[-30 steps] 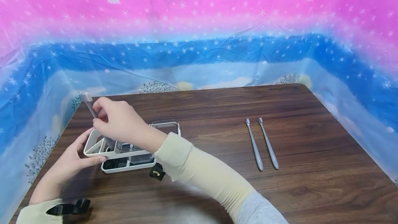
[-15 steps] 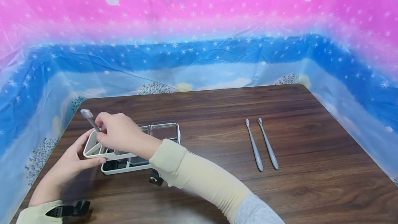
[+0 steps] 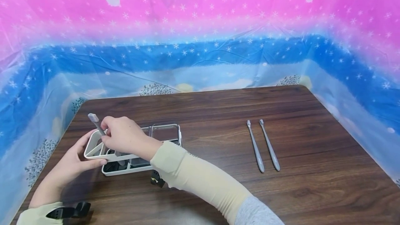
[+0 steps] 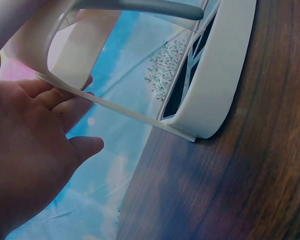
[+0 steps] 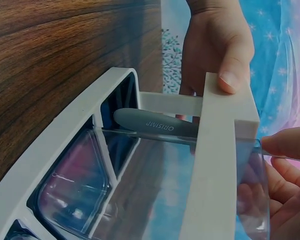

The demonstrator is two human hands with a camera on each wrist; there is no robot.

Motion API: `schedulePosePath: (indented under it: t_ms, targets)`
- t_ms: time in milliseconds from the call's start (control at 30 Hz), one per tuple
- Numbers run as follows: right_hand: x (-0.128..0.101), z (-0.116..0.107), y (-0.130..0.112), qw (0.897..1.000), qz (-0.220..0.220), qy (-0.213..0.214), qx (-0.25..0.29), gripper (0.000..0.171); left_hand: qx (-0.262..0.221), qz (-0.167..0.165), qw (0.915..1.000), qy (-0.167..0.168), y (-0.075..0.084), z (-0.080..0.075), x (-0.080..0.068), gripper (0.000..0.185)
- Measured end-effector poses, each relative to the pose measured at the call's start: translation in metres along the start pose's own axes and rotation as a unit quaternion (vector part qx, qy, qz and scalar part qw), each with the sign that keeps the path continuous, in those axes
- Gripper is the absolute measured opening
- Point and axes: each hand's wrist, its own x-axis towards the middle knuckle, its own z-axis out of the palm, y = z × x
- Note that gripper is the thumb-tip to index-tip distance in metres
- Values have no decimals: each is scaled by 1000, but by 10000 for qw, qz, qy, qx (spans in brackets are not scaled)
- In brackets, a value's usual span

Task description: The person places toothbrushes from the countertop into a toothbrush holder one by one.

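Observation:
A white two-tier toothbrush holder [image 3: 116,173] stands on the left part of the table. My left hand [image 3: 70,166] grips the left end of its upper frame, thumb at the front. Above that frame, my right hand [image 3: 126,134] pinches a grey toothbrush [image 3: 94,119], bristles up and tilted left. The right wrist view shows the handle [image 5: 155,122] passing down through the upper frame, its tip over a compartment of the base. Whether the tip touches the bottom I cannot tell. Part of the holder is hidden behind my right hand and forearm.
To the right, a grey toothbrush [image 3: 256,148] and a second one [image 3: 270,147] lie side by side on the brown wooden table [image 3: 215,114]. Clear plastic parts [image 5: 75,185] sit in the holder. A patterned cloth [image 3: 200,51] hangs around the table.
My right hand has come down with the toothbrush, lowering its handle through the upper frame, then shifted slightly right. My left hand has kept its grip on the holder.

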Motion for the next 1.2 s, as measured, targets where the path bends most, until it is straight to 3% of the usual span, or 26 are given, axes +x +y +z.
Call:
schedulePosePath:
  t_ms: [533,1200]
  targets:
    - [3,5,-2,9995,185,-243,-71,20,-464,149,9988,-80,-1,0,-1,87]
    - [4,9,1,9995,132,-184,-219,26,-379,95,9992,-104,-4,0,1,89]
